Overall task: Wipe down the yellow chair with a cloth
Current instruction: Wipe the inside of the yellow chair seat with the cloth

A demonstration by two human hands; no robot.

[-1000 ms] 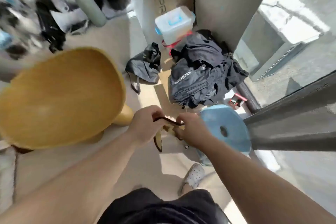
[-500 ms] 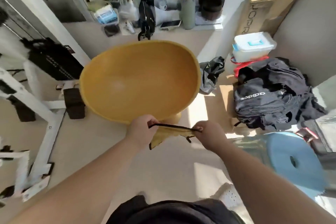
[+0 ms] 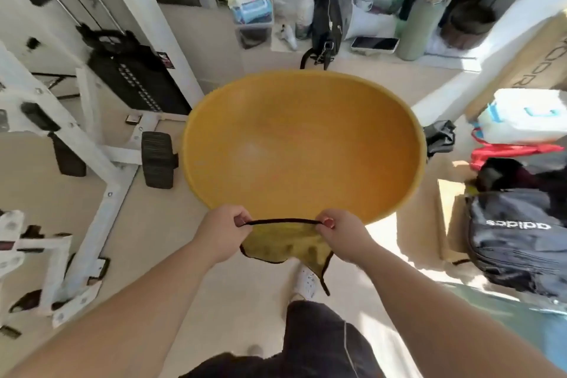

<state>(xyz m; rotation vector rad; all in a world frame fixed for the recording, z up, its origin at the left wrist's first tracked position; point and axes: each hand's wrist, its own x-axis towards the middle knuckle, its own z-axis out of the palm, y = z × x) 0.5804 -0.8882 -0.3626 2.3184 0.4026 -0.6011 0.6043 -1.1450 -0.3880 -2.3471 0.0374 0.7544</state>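
Chair (image 3: 303, 144): a yellow bowl-shaped seat straight ahead of the person on the floor (image 3: 165, 224). A white gym frame (image 3: 92, 163) stands to its left and a dark bag (image 3: 518, 242) to its right. Its inside looks bare and not yet wiped. The base is hidden under the bowl, so a hard push on the near rim might tip or turn it (a guess from the shape alone).

Cloth (image 3: 285, 245): yellow with a dark edge, stretched between both hands just at the chair's near rim. I cannot tell whether it touches the rim. The top hem is taut and the rest sags, with one corner trailing down toward a white shoe (image 3: 306, 282). Held only by its corners, it would likely skim the bowl rather than rub it. The loose corner could also drag on the floor and pick up dirt.

Left hand (image 3: 221, 230): the forearm reaches forward with the knuckles up. The fingers are curled into a closed grip on the hem's left end.

Right hand (image 3: 343, 235): it mirrors the left, at about the same height. The thumb and curled fingers pinch the hem's right end, so the grip is fully closed on the cloth.
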